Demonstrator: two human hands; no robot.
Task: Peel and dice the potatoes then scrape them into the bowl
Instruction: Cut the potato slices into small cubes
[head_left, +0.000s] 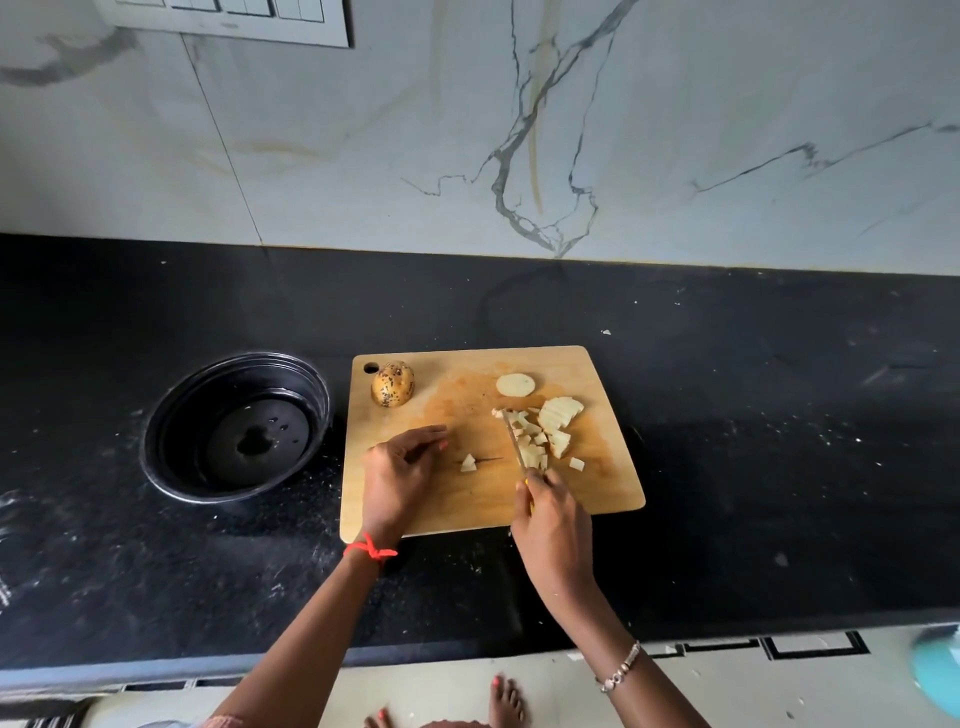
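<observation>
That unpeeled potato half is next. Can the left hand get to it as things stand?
Probably yes: the left hand holds nothing, and only bare board lies between it and the potato half.

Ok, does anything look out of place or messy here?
One potato piece lies apart from the diced pile, near the left hand. The potato half on the cutting board still wears its skin.
</observation>
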